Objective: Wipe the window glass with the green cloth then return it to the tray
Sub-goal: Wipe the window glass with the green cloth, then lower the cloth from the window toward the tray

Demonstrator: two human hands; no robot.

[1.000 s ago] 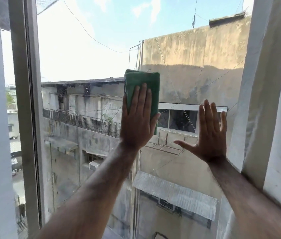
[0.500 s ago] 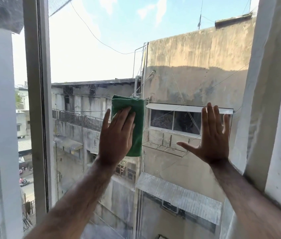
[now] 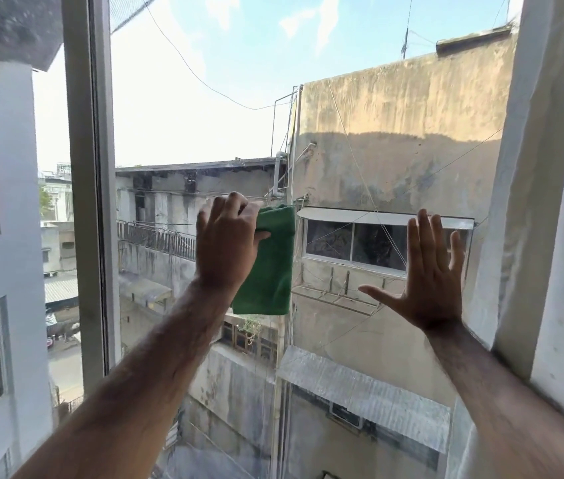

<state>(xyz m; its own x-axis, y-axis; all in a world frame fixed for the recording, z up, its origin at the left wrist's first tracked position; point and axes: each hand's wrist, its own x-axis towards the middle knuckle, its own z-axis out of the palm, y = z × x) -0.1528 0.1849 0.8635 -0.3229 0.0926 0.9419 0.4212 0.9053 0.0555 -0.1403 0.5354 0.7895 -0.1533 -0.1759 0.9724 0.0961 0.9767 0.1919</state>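
Observation:
A folded green cloth [image 3: 272,261] hangs against the window glass [image 3: 204,115] near the middle of the pane. My left hand [image 3: 227,245] grips the cloth's upper left edge, fingers curled over it and thumb on its face. My right hand [image 3: 425,271] lies flat on the glass to the right, fingers spread and pointing up, holding nothing. The tray is out of view.
A grey vertical window frame [image 3: 89,184] bounds the pane on the left. A white wall reveal [image 3: 557,202] closes it on the right, close to my right forearm. Buildings and sky show through the glass.
My left hand has slid down and left across the glass with the cloth. It went from a flat palm pressing the cloth to fingers curled around its top edge. My right hand stays put.

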